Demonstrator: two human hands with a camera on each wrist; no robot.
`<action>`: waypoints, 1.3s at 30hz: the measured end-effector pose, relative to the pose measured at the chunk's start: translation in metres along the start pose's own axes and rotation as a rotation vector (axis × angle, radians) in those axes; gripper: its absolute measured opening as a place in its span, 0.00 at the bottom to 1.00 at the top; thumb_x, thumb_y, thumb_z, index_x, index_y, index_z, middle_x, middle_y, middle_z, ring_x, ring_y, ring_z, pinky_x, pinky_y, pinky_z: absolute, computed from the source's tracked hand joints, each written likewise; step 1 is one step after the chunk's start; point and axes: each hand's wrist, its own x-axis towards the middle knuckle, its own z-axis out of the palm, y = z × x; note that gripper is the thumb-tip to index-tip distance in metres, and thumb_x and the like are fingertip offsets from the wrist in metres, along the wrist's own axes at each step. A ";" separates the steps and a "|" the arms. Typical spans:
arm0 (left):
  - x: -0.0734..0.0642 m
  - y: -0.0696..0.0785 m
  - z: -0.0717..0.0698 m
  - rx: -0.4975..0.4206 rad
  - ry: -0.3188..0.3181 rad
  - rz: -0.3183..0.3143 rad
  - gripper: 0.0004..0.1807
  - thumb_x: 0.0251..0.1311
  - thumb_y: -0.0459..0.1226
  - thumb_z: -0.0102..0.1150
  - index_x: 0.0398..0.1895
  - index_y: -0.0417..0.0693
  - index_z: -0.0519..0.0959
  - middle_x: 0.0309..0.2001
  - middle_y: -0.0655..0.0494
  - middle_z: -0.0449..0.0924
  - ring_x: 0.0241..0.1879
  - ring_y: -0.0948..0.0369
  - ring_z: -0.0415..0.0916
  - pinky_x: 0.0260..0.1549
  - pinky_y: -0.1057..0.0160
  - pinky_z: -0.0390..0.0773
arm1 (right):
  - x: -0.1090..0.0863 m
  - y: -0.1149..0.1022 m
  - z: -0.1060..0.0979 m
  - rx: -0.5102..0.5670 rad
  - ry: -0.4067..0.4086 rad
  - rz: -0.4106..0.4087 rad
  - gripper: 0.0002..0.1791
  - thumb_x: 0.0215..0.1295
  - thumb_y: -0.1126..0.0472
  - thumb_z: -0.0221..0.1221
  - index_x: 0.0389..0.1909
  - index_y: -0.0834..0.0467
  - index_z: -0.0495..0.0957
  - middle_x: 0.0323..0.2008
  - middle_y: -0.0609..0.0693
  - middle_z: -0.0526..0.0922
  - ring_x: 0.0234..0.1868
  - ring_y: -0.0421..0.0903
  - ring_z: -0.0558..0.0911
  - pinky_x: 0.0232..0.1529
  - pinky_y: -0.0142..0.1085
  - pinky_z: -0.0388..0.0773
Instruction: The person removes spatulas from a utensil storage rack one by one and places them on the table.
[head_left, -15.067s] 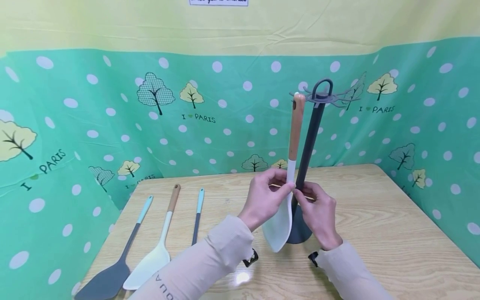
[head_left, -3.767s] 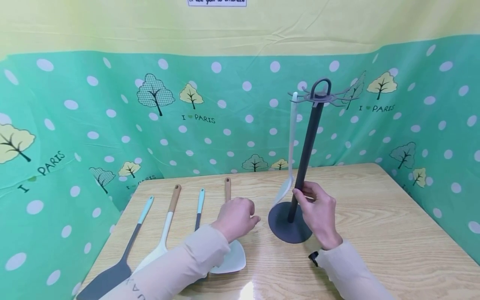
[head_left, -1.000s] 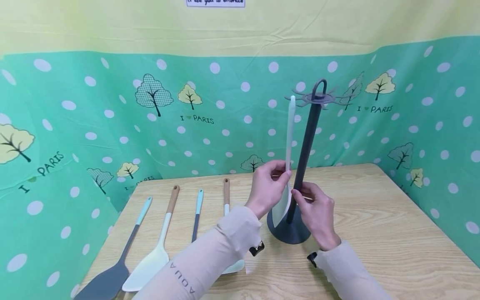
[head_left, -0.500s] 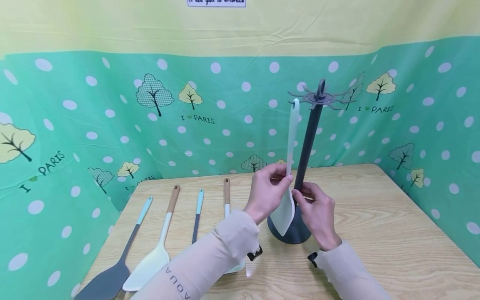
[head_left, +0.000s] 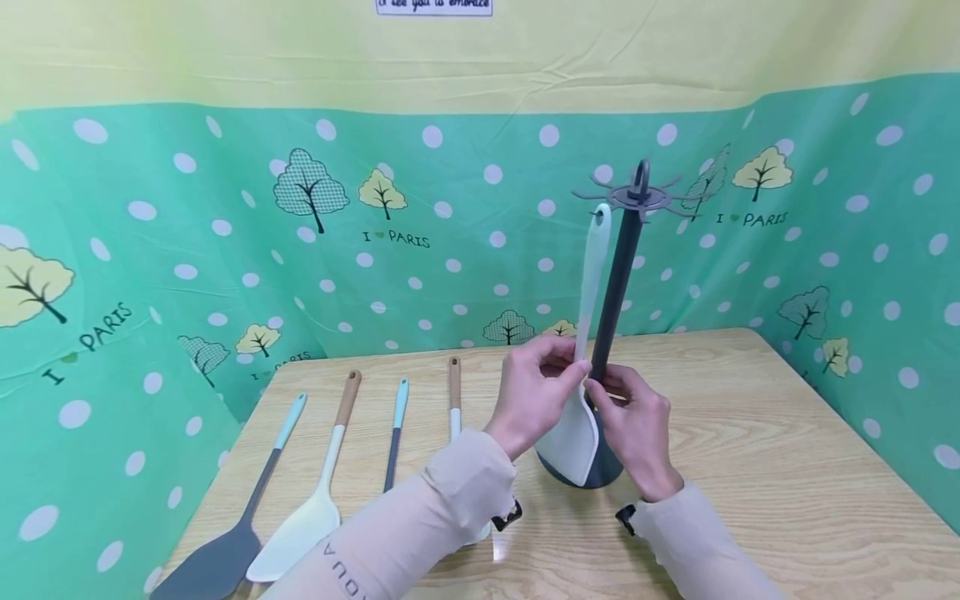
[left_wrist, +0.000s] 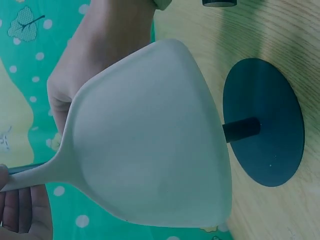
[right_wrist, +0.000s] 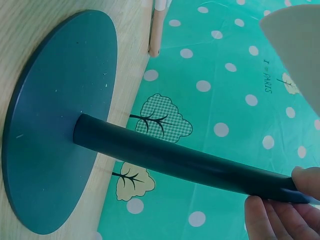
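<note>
My left hand (head_left: pixel 536 392) pinches the thin neck of a spatula with a mint handle and broad pale blade (head_left: pixel 572 442). It stands upright, blade down, beside the dark pole (head_left: pixel 617 292) of a utensil stand. The holed handle end (head_left: pixel 602 218) is at the ring of hooks (head_left: pixel 637 197); whether a hook passes through the hole, I cannot tell. My right hand (head_left: pixel 637 429) grips the pole low down, thumb on one side and fingers on the other in the right wrist view. The blade (left_wrist: pixel 150 135) fills much of the left wrist view, before the stand's round base (left_wrist: pixel 265 125).
Left on the wooden table (head_left: pixel 750 467) lie a grey spatula (head_left: pixel 213 554) with a blue handle, a white spatula (head_left: pixel 303 529) with a brown handle, a blue-handled utensil (head_left: pixel 400 408) and a brown-handled utensil (head_left: pixel 455 387). My left sleeve hides parts of them. A patterned cloth (head_left: pixel 450 208) hangs behind.
Earlier, my left hand held the brown-handled spatula at the stand; that one now lies on the table. Over the last second the mint-handled spatula has turned and lowered slightly. My right hand stays put.
</note>
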 end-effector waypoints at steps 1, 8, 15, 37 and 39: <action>0.000 0.000 0.000 -0.002 0.000 0.005 0.06 0.56 0.28 0.64 0.38 0.38 0.83 0.33 0.49 0.82 0.31 0.61 0.78 0.36 0.67 0.80 | 0.000 0.000 0.000 -0.001 0.000 -0.001 0.12 0.60 0.63 0.64 0.44 0.61 0.80 0.36 0.53 0.86 0.37 0.45 0.85 0.37 0.31 0.81; -0.004 0.005 0.001 -0.035 -0.012 0.050 0.07 0.56 0.30 0.65 0.39 0.38 0.83 0.32 0.56 0.82 0.31 0.65 0.78 0.37 0.67 0.81 | 0.000 0.001 -0.001 -0.020 -0.003 -0.007 0.12 0.61 0.62 0.63 0.45 0.60 0.80 0.37 0.53 0.86 0.37 0.46 0.85 0.36 0.21 0.77; -0.006 0.010 0.002 -0.016 -0.022 0.089 0.07 0.56 0.30 0.65 0.38 0.38 0.82 0.32 0.57 0.82 0.31 0.66 0.78 0.37 0.68 0.80 | -0.001 0.001 -0.002 -0.053 -0.013 -0.009 0.12 0.62 0.63 0.63 0.46 0.60 0.79 0.39 0.54 0.85 0.38 0.47 0.85 0.37 0.33 0.82; -0.021 0.012 -0.011 0.004 -0.023 0.095 0.05 0.55 0.31 0.66 0.35 0.44 0.83 0.32 0.56 0.81 0.30 0.65 0.78 0.36 0.65 0.81 | 0.000 0.002 0.000 -0.019 0.007 -0.018 0.13 0.61 0.59 0.65 0.44 0.61 0.80 0.35 0.54 0.86 0.36 0.47 0.86 0.36 0.23 0.79; -0.023 0.010 -0.014 0.016 -0.014 0.079 0.05 0.55 0.33 0.67 0.35 0.44 0.82 0.32 0.56 0.81 0.30 0.65 0.78 0.35 0.65 0.81 | -0.001 0.002 0.000 -0.028 0.006 -0.014 0.13 0.61 0.60 0.64 0.44 0.61 0.80 0.35 0.53 0.86 0.36 0.46 0.86 0.36 0.24 0.79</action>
